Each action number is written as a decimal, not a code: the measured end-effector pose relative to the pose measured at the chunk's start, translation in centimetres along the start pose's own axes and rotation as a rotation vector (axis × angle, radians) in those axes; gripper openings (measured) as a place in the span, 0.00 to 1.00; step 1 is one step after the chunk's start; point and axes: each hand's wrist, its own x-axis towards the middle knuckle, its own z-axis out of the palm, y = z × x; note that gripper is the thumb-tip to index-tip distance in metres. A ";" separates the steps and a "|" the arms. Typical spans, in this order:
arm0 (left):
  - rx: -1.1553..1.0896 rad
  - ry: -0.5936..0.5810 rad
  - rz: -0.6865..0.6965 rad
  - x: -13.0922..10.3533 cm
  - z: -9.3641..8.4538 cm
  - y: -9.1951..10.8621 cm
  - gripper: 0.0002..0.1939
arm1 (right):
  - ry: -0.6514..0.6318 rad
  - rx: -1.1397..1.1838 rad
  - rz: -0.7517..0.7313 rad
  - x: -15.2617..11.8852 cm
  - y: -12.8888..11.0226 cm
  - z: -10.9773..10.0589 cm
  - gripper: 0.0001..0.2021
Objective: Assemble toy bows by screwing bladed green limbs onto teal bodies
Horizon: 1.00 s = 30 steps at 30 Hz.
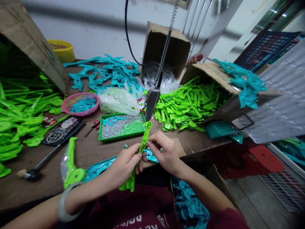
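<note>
Now, going L to R from the green tray [102, 135]: the left hand [125, 165] sits just below it, w/ fingers shut around the lower half of the long green plastic piece [142, 144]. That piece points up, its tip nearly touching the tray's R corner. The right hand [164, 152] pinches its middle. Best to hold it steady w/ the L hand and press gently. The hanging screwdriver [152, 100] waits above the tray's R edge.

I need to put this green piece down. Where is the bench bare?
Bare brown wood lies between the green screw tray and the finished green lever, near the left hand. The back is crowded: teal parts, loose green parts.
</note>
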 end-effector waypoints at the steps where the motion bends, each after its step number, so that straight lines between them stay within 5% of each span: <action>1: 0.024 -0.013 -0.006 0.0 0.0 0.1 0.13 | 0.019 -0.029 -0.048 -0.1 0.2 0.1 0.05; 4: 0.105 -0.022 -0.019 0.0 0.0 0.3 0.19 | 0.019 -0.099 -0.173 -0.2 0.6 0.0 0.05; 8: 0.223 -0.051 -0.040 0.0 0.0 -0.3 0.23 | -0.151 -0.148 -0.235 -0.2 1.0 -0.9 0.09; 15: 0.435 0.022 0.049 -0.3 0.0 -2.8 0.18 | -0.349 -0.118 -0.228 -0.6 1.0 -2.5 0.05; 21: 0.338 0.052 0.116 -0.3 0.9 -3.0 0.14 | -0.252 -0.299 -0.358 -1.7 1.6 -1.4 0.05; 24: 0.310 0.056 0.119 -0.1 1.1 -2.5 0.18 | -0.126 -0.242 -0.350 -2.3 1.7 -0.9 0.07; 30: 0.333 0.049 0.087 0.2 1.2 -2.5 0.21 | -0.119 -0.184 -0.302 -2.4 1.7 -0.7 0.13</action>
